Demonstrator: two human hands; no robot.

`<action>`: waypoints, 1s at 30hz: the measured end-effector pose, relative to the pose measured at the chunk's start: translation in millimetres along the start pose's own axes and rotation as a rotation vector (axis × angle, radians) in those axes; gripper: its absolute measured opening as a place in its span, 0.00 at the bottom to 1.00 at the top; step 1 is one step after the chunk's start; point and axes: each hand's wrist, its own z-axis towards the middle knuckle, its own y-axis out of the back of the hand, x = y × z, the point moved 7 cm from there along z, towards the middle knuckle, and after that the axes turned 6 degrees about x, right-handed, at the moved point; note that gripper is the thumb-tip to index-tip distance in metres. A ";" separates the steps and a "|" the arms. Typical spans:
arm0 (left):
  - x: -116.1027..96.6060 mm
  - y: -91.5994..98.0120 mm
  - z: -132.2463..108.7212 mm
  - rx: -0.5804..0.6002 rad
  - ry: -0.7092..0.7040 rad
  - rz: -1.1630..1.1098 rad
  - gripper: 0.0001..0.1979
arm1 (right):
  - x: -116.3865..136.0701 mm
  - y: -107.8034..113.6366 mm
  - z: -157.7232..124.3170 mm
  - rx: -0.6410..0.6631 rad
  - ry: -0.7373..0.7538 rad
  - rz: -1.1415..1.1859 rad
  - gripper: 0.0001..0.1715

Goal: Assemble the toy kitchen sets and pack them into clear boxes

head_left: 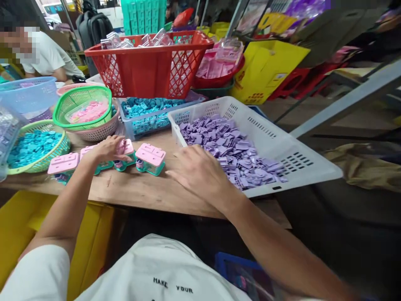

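Note:
Several small plastic toys with pink tops and teal bases stand in a row on the wooden table. My left hand [110, 150] reaches over the row, its thumb in front and fingers behind one pink-topped toy [128, 146]. Just right of it, another pink-topped toy [151, 153] stands apart from both hands. A third pink-topped toy [63, 163] sits at the row's left end, partly behind my forearm. My right hand [200, 173], slightly blurred, hovers between the row and the white basket [313, 167] of purple plastic pieces [219, 146]. Its thumb and fingers are apart, with nothing visible between them.
A red basket [144, 71] of clear plastic parts stands behind a clear bin [134, 127] of blue pieces. Green [59, 119] and yellow-green [64, 146] baskets are at left. A metal post [347, 100] slants at right. A person in a white shirt [46, 52] is at far left.

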 end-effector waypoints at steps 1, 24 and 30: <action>4.1 -6.0 -1.8 0.047 -0.021 0.017 0.51 | 6.5 -15.4 22.2 0.099 0.001 -0.028 0.24; 111.7 -23.2 -106.7 -0.015 0.137 0.093 0.48 | 52.8 -127.4 113.1 0.734 0.130 0.128 0.57; 59.3 -32.7 -101.0 0.009 -0.121 0.056 0.46 | 37.4 -132.9 98.9 0.716 0.192 0.154 0.60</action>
